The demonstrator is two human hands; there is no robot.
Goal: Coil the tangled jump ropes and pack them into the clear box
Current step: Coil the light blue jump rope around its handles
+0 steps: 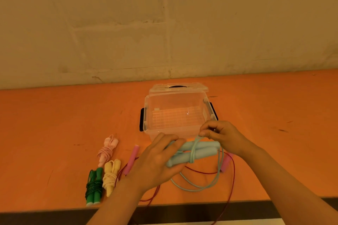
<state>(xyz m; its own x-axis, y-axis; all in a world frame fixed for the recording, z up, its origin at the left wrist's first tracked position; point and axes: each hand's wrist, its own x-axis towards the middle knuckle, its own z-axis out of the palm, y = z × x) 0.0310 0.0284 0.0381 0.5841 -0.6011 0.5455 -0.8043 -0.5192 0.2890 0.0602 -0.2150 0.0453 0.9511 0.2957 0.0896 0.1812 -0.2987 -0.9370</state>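
Both hands grip one blue rope, left clasping handles, right pinching cord; three coiled ropes lie left.

We are seeing the clear box standing open and empty, its lid propped behind it. Just in front of it, the light blue rope is being held with its handles paired, cord partly wound; the red-corded rope is sprawling loose beneath. Front-left of the box, pink, yellow and green bundles are lying coiled.
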